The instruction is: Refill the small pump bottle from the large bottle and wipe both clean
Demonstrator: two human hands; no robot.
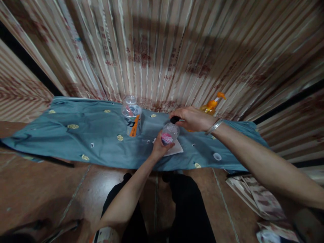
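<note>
In the head view, my left hand point(160, 147) is wrapped round a clear plastic bottle point(171, 130) with a pink label. A folded white tissue or paper point(177, 149) lies beneath the bottle. My right hand point(192, 118), with a bracelet at the wrist, grips a small black cap point(174, 119) right at the bottle's mouth. Whether the cap is seated on the neck or just above it, I cannot tell. To the left stands a larger clear bottle point(131, 116), upright and without a cap, with an orange and white label.
Behind my right hand stands an amber bottle with an orange pump point(209, 107), partly hidden. A small round translucent lid point(217, 156) lies on the right of the teal pineapple-print cloth point(96, 141). Striped curtains point(141, 50) hang close behind the table.
</note>
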